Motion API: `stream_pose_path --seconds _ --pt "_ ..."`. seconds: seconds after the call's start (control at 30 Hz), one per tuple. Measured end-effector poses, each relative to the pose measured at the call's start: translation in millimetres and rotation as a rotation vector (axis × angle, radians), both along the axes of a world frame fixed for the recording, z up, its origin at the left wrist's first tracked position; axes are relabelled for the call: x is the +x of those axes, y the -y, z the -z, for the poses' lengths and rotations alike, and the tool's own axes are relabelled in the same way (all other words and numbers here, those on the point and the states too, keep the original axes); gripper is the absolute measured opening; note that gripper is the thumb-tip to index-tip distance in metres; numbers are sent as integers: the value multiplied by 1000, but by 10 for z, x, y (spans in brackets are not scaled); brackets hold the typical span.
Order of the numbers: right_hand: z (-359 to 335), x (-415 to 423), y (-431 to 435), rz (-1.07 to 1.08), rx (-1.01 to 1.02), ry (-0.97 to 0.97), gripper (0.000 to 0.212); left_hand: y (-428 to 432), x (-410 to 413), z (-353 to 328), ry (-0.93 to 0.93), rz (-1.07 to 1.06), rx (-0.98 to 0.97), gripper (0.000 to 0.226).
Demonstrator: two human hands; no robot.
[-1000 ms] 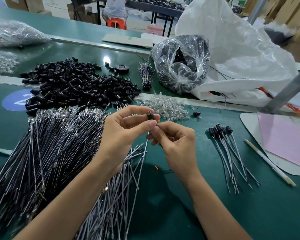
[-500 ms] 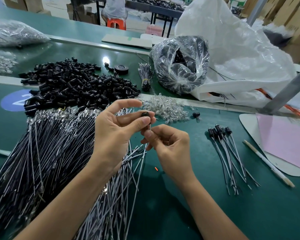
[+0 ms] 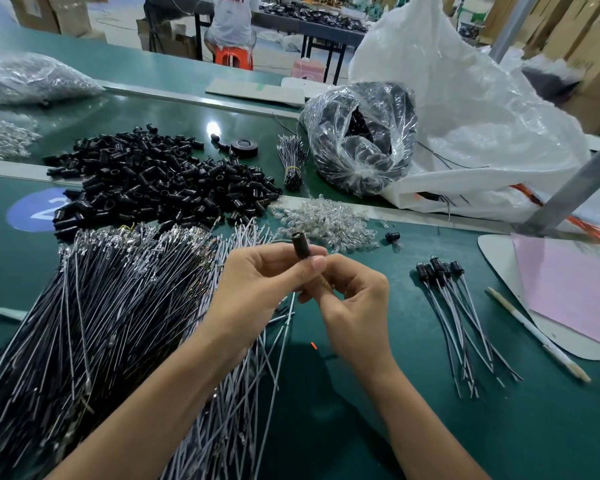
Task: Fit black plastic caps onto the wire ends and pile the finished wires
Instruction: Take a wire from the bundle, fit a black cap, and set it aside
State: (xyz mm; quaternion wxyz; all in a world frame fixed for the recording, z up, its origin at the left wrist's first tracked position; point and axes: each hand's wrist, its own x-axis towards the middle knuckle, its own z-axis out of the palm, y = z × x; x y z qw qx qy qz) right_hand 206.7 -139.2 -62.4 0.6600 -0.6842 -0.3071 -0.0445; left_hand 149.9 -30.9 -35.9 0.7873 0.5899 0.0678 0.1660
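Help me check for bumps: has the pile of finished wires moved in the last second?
No. The finished wires lie in the same spot beside the white pen.

Bright light from above. A white shiny spot on the green table point(image 3: 187, 112). Corners look bent and blurry.

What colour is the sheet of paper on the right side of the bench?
The sheet of paper is pale pink; the head view shows it.
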Motion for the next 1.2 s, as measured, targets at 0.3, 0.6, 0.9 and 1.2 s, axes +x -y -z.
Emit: stream_pose_path --seconds 0.3,0.6,0.9,1.2 --pt "-19 -7 -8 -97 65 -59 13 -8 2 -27 56 -62 -70 14" --pt "-4 -42 -57 -124 61 -71 7 -19 8 -54 74 -102 -153 22" --pt "-228 -145 -19 -229 -132 20 15 -144 25 -85 39 -116 -330 17" --pt "-344 415 207 -81 -508 34 27 -266 102 95 -206 -5 -226 32"
